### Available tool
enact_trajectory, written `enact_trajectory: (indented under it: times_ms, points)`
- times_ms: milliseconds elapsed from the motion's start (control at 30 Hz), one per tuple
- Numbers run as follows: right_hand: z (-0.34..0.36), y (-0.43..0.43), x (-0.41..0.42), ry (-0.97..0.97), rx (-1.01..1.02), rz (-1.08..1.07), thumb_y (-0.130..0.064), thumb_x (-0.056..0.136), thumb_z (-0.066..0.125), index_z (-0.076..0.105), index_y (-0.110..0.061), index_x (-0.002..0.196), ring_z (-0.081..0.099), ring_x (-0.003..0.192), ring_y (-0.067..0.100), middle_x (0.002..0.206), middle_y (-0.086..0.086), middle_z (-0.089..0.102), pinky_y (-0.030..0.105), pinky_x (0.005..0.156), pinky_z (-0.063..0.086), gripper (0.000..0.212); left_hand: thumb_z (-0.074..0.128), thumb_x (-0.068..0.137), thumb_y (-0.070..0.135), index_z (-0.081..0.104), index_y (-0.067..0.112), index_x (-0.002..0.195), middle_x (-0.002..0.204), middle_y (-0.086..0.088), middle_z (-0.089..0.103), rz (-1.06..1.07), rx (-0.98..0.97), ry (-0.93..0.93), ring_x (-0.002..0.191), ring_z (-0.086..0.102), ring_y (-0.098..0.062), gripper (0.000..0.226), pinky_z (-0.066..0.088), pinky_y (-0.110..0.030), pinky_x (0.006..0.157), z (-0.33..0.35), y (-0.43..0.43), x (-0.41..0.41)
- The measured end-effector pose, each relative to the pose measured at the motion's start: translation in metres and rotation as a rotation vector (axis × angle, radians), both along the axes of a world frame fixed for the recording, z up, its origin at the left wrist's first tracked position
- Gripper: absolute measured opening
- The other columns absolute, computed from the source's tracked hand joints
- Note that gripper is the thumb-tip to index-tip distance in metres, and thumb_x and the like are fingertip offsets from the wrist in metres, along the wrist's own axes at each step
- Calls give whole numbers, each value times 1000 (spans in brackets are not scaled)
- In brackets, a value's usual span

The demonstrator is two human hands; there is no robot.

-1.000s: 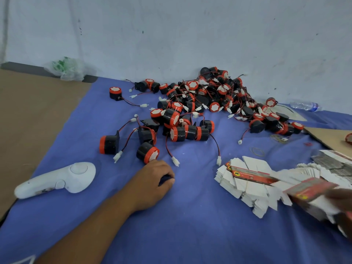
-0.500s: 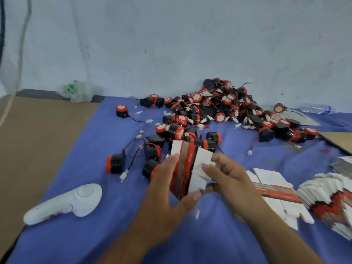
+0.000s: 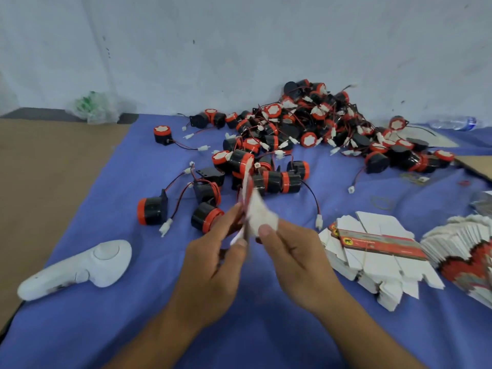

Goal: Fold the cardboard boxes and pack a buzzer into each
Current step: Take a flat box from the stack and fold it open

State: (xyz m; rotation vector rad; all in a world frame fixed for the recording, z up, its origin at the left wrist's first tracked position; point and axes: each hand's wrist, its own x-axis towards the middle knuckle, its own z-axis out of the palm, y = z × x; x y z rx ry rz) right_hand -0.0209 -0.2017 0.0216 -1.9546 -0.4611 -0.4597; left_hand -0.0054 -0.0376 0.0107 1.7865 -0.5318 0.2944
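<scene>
Blue cloth beneath your hands. Your left hand and right hand both pinch blurred flat box, held upright. Beyond box: buzzer pile. Right of box: box stack. Left of box: white controller.

Both bare forearms enter from the bottom edge and converge toward mid-frame; left forearm angles up and right, right forearm up and left; left hand back-up, thumb and fingers pinching the lower edge of a blurred cardboard box; right hand close beside it, thumb pressed on the white flap, fingers curled behind; hands nearly touching.
</scene>
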Motion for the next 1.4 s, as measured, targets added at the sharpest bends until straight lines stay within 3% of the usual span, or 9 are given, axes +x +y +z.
enact_trajectory:
  times_ms: [100, 233, 467, 700, 867, 1000, 1133, 1233, 1400]
  points:
    - [3, 4, -4, -170, -125, 47, -17, 106, 46, 62, -15, 133, 64, 93, 6, 111, -23, 64, 20, 80, 51, 32, 52, 98, 41, 44, 33, 145, 118, 23, 67, 91, -51, -16, 99, 67, 3, 49, 54, -12, 67, 3, 2, 4]
    - [3, 2, -5, -255, -118, 38, -16, 105, 48, 57, -7, 139, 64, 114, 7, 133, -4, 63, 26, 90, 53, 36, 63, 89, 47, 28, 34, 152, 142, 19, 52, -76, -40, -16, 124, 54, 1, 74, 54, -15, 80, 8, 5, 4]
    - [8, -10, -4, -68, -23, 84, -15, 106, 46, 70, -4, 118, 66, 96, 13, 112, -10, 68, 26, 76, 54, 28, 61, 83, 41, 26, 41, 152, 141, 22, 52, -181, 32, 16, 122, 56, -1, 77, 54, -15, 78, 10, 10, 5]
    - [1, -1, -5, -279, -305, 8, -21, 104, 50, 66, -2, 127, 64, 118, 20, 132, 7, 65, 36, 95, 53, 34, 60, 84, 35, 21, 41, 151, 111, 53, 49, 147, 146, -110, 93, 57, 23, 78, 43, 1, 69, 9, -3, -6]
    - [8, -10, 4, -492, -422, -377, -21, 100, 51, 73, -2, 111, 67, 89, 29, 111, 7, 73, 42, 74, 54, 31, 53, 86, -1, 37, 53, 141, 140, 17, 54, 176, 46, -148, 126, 54, -4, 78, 47, -25, 98, 16, 5, 3]
    - [12, -3, 1, -242, -207, -463, -39, 97, 51, 72, -17, 114, 63, 100, 9, 109, -15, 70, 20, 86, 48, 34, 51, 90, -10, 61, 41, 128, 136, 22, 57, 53, -147, 59, 128, 53, -10, 64, 55, -45, 94, 14, 3, 4]
    - [12, 0, 0, 315, 159, -98, -73, 77, 54, 52, -56, 126, 58, 101, -13, 115, -34, 58, 9, 83, 44, 52, 49, 90, -18, 71, 33, 117, 119, 16, 68, -42, -529, 345, 107, 68, -17, 62, 60, -32, 67, 16, 0, 5]
    - [12, -8, 0, 356, 157, 132, -84, 75, 53, 29, -53, 145, 47, 121, -20, 130, -49, 44, 4, 88, 43, 80, 46, 91, -17, 66, 37, 123, 124, 4, 68, -155, -635, 415, 105, 69, -22, 66, 59, -34, 66, 17, -2, 2]
    - [12, -14, -1, 350, 267, 267, -79, 76, 62, 27, -53, 149, 47, 137, 12, 151, -7, 43, 29, 107, 45, 86, 54, 84, -14, 65, 41, 122, 120, 1, 69, -219, -565, 429, 106, 68, -24, 68, 58, -36, 65, 18, -2, 2]
